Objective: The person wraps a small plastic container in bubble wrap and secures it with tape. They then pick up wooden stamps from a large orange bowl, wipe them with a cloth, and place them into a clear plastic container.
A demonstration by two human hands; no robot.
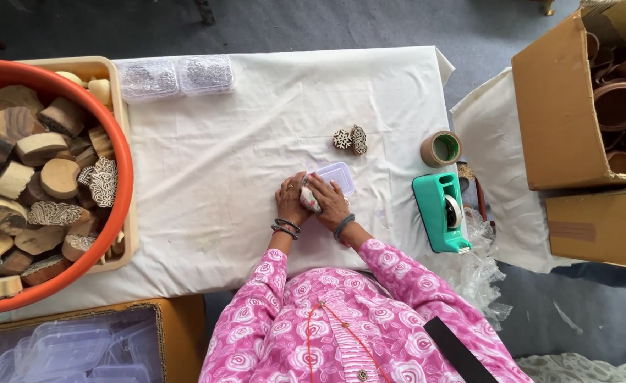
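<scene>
Both my hands meet near the front middle of the white cloth-covered table (221, 163). My left hand (289, 201) and my right hand (329, 202) press together around a small bundle wrapped in patterned cloth (310, 201). It rests against a small clear plastic box (336, 175) just beyond my fingers. Two carved wooden stamps (350, 139) lie a little farther back on the cloth.
An orange tub (118, 142) full of carved wooden blocks sits at the left. Two clear boxes of small items (174, 76) stand at the back. At the right are a tape roll (441, 149), a teal tape dispenser (437, 213) and cardboard boxes of clay pots (575, 106). Clear plastic boxes (64, 351) fill a carton at bottom left.
</scene>
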